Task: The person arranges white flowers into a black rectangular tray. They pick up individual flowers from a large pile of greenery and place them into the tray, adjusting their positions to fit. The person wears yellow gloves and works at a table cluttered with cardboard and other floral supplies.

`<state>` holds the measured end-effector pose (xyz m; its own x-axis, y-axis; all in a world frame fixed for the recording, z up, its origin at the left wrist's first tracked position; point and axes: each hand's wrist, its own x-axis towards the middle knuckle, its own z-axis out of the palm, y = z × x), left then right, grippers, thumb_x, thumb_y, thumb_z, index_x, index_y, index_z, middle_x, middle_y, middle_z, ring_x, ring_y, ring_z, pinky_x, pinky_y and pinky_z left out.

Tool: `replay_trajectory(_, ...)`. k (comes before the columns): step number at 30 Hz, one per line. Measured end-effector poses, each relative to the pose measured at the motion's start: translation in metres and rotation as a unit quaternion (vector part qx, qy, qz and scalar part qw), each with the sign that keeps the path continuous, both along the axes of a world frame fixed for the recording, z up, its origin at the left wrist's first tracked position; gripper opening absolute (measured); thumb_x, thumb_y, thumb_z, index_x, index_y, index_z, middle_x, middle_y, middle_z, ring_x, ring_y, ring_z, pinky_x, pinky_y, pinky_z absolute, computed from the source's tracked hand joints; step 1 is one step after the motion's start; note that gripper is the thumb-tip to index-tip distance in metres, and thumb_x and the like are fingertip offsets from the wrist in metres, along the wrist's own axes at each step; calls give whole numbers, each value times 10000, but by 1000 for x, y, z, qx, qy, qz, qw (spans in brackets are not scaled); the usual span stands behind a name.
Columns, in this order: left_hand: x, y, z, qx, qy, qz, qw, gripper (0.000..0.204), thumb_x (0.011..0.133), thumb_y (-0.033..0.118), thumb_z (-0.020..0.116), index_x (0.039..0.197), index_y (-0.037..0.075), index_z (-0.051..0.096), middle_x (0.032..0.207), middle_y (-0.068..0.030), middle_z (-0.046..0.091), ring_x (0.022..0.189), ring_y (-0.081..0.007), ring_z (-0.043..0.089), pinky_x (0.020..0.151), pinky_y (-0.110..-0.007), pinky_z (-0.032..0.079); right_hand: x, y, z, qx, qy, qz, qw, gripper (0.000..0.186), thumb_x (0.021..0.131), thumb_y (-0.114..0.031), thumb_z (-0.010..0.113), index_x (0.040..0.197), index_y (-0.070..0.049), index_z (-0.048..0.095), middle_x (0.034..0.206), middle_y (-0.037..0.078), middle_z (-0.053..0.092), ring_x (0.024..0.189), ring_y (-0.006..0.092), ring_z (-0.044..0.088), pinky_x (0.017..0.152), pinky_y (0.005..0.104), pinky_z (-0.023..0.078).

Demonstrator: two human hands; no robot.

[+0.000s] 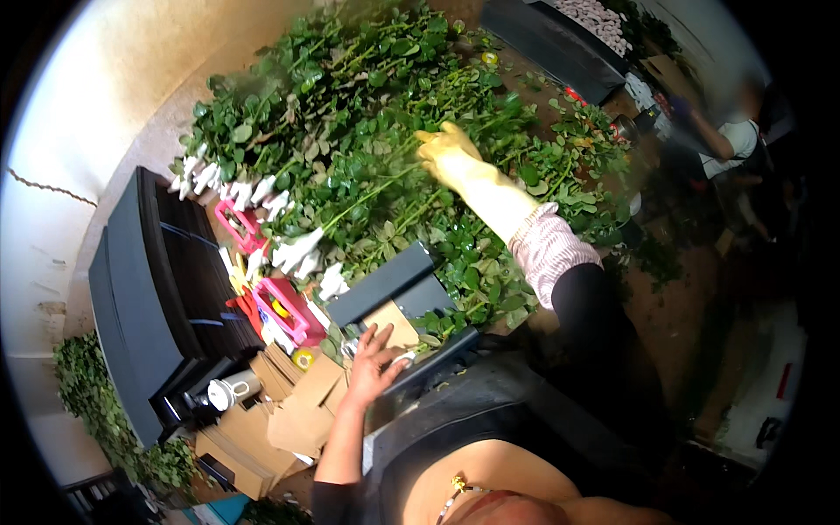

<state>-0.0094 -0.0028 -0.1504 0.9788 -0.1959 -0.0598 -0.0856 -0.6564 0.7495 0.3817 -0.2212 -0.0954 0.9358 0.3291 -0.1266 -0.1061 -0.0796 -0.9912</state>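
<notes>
My right hand [451, 157], in a long yellow rubber glove, reaches over the leafy heap. Its fingers are closed around a long green flower stem [367, 194], whose white-covered head [300, 252] points to the lower left. My bare left hand [372, 369] rests with fingers spread at a brown cardboard piece [394, 325] in a dark grey trough [385, 282]. Near its thumb lies a small white thing that I cannot make out. A big pile of cut green stems [350, 105] spreads beyond, with more white-covered heads [254, 191] along its left edge.
Two pink holders [302, 328] stand left of the trough. Stacked dark grey boxes [131, 289] bound the left side. Flat cardboard [306, 407] and a white-and-grey mug [232, 389] lie nearer. Another person [735, 144] works at the far right. A wall curves behind.
</notes>
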Motion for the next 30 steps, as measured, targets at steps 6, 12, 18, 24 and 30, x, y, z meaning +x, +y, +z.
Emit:
replay_trajectory(6,0,1,-4,2,-6,4,1000,265,800,252,841,1028,123,798,1487,-125,559,1426,-417,408,1153,-493,372,26,27,-55,-99,-145,146,973,432,994,-60,540,1422,-80,488,1431,126,561,1204,183,619,1126,321,420)
replay_trajectory(12,0,-3,-3,-19,8,17,1000,269,788,235,855,1026,122,798,1494,-108,556,1447,-400,380,1163,-488,356,-12,17,-6,-435,-552,154,694,244,921,-59,587,1060,-204,727,1105,6,757,1051,141,688,1148,350,389)
replay_trajectory(18,-2,-3,1,-20,26,28,999,286,784,239,855,1050,149,798,1491,-107,558,1447,-400,386,1166,-491,356,-53,12,-27,-638,-375,404,538,275,903,-144,648,1173,-186,676,1244,28,696,1171,221,661,1049,395,478)
replay_trajectory(24,-4,-1,1,13,17,19,1000,296,798,268,844,1071,163,801,1499,-93,553,1447,-406,387,1154,-493,374,-39,61,23,-725,-164,471,475,358,968,-106,557,1302,-160,674,1267,75,705,1086,286,710,884,462,580)
replay_trajectory(30,-3,-2,-1,-14,10,20,1000,281,812,309,825,1048,159,799,1494,-99,555,1429,-423,402,1175,-525,332,29,111,44,-565,-250,245,747,193,936,-148,611,1089,-134,729,1080,98,722,1030,279,690,889,389,558)
